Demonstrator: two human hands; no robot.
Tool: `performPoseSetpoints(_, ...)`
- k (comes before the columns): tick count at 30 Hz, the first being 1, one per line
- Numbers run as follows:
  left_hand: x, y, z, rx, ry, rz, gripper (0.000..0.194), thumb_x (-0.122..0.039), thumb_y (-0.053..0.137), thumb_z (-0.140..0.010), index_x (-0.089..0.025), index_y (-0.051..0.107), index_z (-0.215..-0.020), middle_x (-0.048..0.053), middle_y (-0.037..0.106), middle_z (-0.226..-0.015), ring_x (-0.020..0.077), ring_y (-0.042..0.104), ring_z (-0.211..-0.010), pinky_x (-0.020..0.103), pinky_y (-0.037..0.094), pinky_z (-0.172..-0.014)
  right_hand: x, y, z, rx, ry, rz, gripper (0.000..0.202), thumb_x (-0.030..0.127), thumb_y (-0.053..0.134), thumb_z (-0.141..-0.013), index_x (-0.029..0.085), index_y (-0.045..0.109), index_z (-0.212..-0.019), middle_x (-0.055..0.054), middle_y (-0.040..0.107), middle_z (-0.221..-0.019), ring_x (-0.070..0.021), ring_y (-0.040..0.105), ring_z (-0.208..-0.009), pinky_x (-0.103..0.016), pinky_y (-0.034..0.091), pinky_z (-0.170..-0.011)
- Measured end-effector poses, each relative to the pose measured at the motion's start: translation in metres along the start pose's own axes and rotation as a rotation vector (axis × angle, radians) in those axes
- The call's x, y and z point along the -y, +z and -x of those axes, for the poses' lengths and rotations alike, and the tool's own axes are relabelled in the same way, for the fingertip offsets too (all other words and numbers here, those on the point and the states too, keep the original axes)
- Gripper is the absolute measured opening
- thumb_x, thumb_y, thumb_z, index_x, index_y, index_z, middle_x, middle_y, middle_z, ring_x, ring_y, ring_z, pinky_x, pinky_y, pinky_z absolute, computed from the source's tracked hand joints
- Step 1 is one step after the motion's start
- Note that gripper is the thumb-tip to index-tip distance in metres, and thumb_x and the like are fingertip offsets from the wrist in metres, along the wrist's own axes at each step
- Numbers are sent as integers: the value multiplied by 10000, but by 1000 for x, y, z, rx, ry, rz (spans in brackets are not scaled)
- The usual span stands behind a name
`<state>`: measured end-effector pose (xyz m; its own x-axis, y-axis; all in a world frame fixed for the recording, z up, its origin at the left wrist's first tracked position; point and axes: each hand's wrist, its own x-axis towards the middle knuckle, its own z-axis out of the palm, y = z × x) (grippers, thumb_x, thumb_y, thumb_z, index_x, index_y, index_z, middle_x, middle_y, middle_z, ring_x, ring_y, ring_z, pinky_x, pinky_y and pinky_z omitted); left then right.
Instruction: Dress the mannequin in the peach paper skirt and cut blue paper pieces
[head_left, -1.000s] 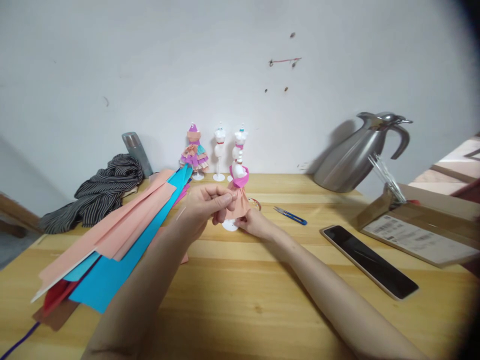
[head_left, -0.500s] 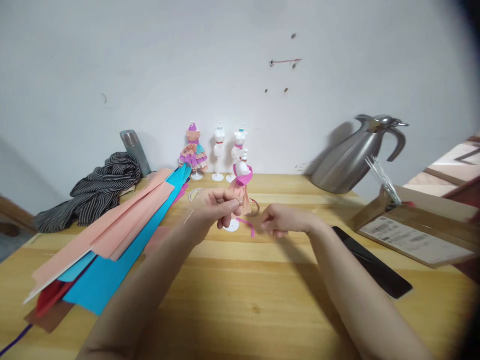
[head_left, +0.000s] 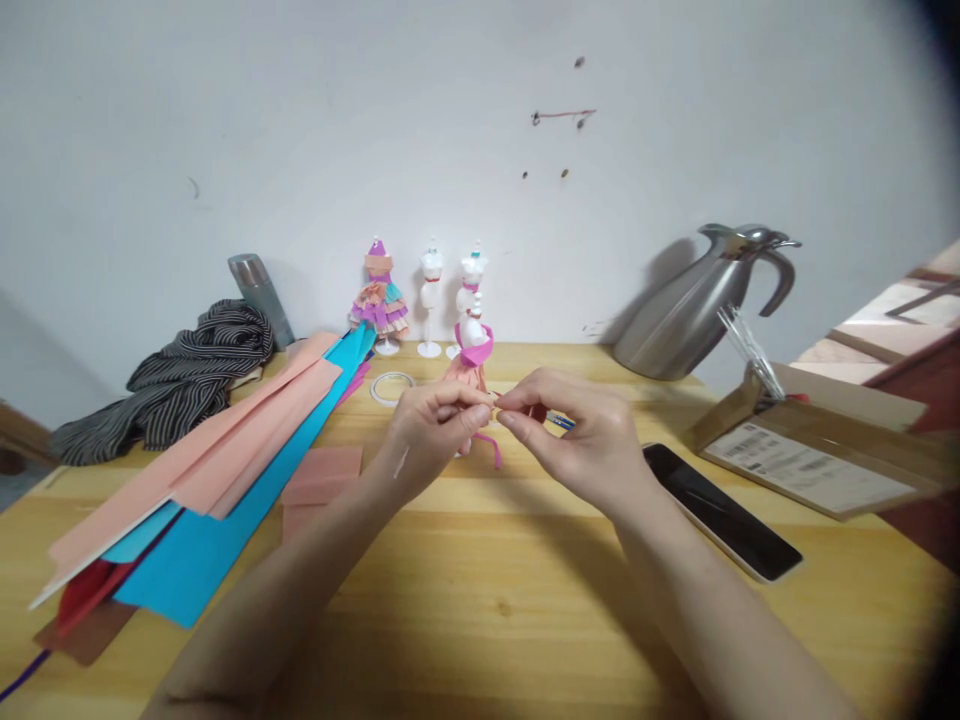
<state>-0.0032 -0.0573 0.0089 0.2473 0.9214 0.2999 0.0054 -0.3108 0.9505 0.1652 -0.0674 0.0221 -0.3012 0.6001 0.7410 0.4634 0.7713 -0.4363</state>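
My left hand [head_left: 442, 420] and my right hand [head_left: 574, 430] meet fingertip to fingertip above the table, each closed in a pinch. Whatever lies between their fingertips is too small to make out. Just behind them stands a small white mannequin [head_left: 472, 330] with a magenta paper wrap [head_left: 475, 350] and a peach paper skirt [head_left: 466, 375]; my fingers cover its lower part. A narrow magenta strip [head_left: 495, 455] hangs or lies below my fingertips. Partly hidden by my right hand is a small blue item [head_left: 561, 420].
Folded peach paper [head_left: 255, 430] and blue paper [head_left: 187, 580] lie at left by a striped cloth [head_left: 202, 350]. A tape roll [head_left: 392, 388] and a dressed mannequin [head_left: 379, 295] are behind. At right are a phone [head_left: 724, 510], a cardboard box [head_left: 810, 450] and a steel jug [head_left: 682, 310].
My right hand has moved left and turned, so its fingertips now meet those of my left hand. The left fingers have closed into a pinch. The view has shifted slightly.
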Motion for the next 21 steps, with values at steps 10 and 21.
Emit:
performPoseSetpoints(10,-3,3,5,-65,94,-172,115,-209,599,-752,-180,697,-697,-24,555,-532,87,462,-491,218,365,-496,-4,8,4,-62,-189,234,140,94,526,-821,194,566,-732,-27,589,-653,-130,538,-587,-255,432,-545)
performPoseSetpoints(21,-1,2,4,-34,-83,-102,175,-265,580,-772,-162,685,-679,-48,476,-434,65,410,-403,195,325,-421,-20,16,2,-40,-264,338,184,71,505,-764,211,429,-671,20,475,-593,-105,438,-517,-227,358,-493)
